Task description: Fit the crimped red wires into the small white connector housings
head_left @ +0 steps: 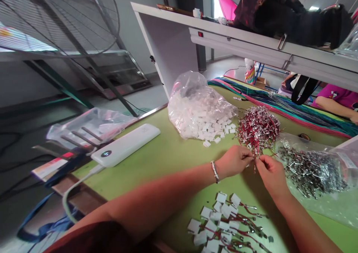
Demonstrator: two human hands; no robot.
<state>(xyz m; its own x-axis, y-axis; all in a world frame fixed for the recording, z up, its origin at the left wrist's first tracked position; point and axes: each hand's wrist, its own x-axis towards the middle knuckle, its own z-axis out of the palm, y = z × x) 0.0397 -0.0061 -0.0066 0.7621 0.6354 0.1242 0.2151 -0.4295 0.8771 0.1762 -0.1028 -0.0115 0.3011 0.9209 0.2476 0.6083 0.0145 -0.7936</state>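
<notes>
My left hand (pixel 234 160), with a bracelet at the wrist, is closed in a pinch at the near edge of a heap of short red wires with metal terminals (pixel 258 128). Close beside it, my right hand (pixel 270 171) pinches too, and the fingertips of both nearly meet. A red wire with a metal terminal (pixel 254 166) shows between them; the fingers partly hide it. Below the hands lie several white connectors with red wires (pixel 223 223) attached. An open clear bag of white connector housings (pixel 195 107) spills onto the table left of the heap.
A clear bag of metal terminals (pixel 313 171) lies at right. Long coloured wires (pixel 291 111) run along the back, under a white shelf (pixel 251 35). A white power bank (pixel 127 145) with a cable lies at left. Another person's arm (pixel 335 106) shows at far right.
</notes>
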